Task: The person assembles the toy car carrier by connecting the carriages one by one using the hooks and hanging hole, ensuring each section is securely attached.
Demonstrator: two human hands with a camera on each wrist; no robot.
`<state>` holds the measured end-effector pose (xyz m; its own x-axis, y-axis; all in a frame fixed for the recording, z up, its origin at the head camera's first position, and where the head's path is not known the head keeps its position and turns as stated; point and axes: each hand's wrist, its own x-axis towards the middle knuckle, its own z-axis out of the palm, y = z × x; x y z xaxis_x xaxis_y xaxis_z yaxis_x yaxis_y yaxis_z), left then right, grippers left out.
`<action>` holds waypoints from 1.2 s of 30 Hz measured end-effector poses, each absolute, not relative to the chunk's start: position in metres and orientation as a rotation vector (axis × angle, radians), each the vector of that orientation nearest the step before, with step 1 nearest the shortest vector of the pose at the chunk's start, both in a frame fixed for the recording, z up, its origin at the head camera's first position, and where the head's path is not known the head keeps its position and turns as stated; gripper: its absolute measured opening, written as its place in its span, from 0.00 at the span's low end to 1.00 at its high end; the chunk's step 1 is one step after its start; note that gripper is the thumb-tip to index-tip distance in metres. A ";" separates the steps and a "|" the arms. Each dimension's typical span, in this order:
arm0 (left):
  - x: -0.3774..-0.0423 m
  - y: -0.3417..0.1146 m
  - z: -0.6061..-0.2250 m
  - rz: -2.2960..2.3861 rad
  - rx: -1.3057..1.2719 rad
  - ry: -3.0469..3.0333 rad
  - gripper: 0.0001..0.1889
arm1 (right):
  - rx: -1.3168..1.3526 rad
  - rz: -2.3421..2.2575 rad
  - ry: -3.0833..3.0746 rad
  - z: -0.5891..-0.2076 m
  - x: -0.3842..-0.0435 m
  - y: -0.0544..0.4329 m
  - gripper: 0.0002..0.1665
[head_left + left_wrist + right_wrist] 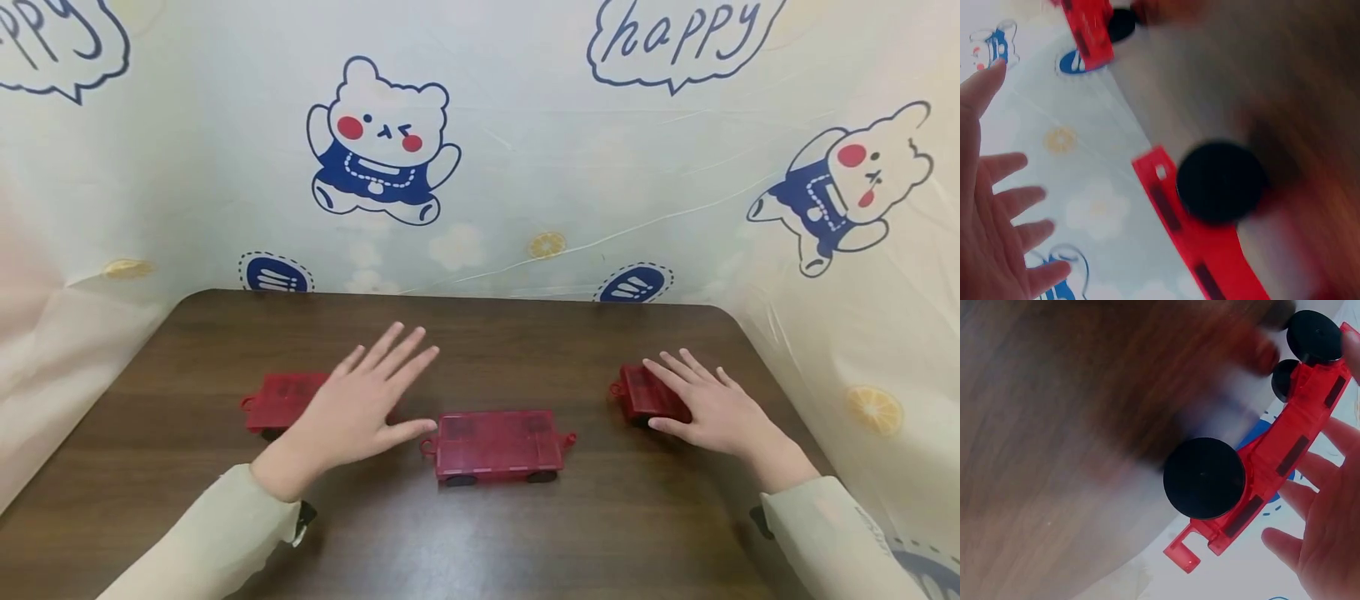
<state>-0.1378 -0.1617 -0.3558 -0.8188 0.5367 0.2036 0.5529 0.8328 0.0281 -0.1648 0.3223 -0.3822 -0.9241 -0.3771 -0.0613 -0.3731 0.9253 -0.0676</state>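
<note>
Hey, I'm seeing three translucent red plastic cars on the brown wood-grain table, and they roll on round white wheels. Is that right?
Not quite: the round wheels are black, not white, as the right wrist view shows. The three translucent red plastic cars are indeed on the brown wood-grain table.

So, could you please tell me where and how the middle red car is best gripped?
I'd pinch the middle red car across its long near and far edges, coming from above: its flat top lies uncovered, while couplings stick out at both ends.
</note>
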 end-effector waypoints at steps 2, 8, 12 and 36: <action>-0.136 -0.153 -0.358 -0.142 -0.914 -2.850 0.47 | -0.606 -0.103 2.999 -0.382 -0.165 0.322 0.52; -0.132 -0.132 -0.365 -0.191 -1.086 -2.899 0.47 | -0.641 -0.189 2.987 -0.383 -0.169 0.323 0.52; -0.131 -0.122 -0.366 -0.228 -1.160 -2.910 0.45 | -0.631 -0.251 2.977 -0.382 -0.171 0.324 0.52; -0.136 -0.100 -0.369 -0.342 -1.279 -3.026 0.42 | -0.672 -0.217 3.011 -0.377 -0.164 0.313 0.47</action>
<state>-0.1359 -0.1005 -0.3689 -0.6889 0.7217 -0.0676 0.6884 0.6805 0.2510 -0.1635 0.3131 -0.3766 -0.9043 -0.4265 -0.0176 -0.4196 0.8957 -0.1471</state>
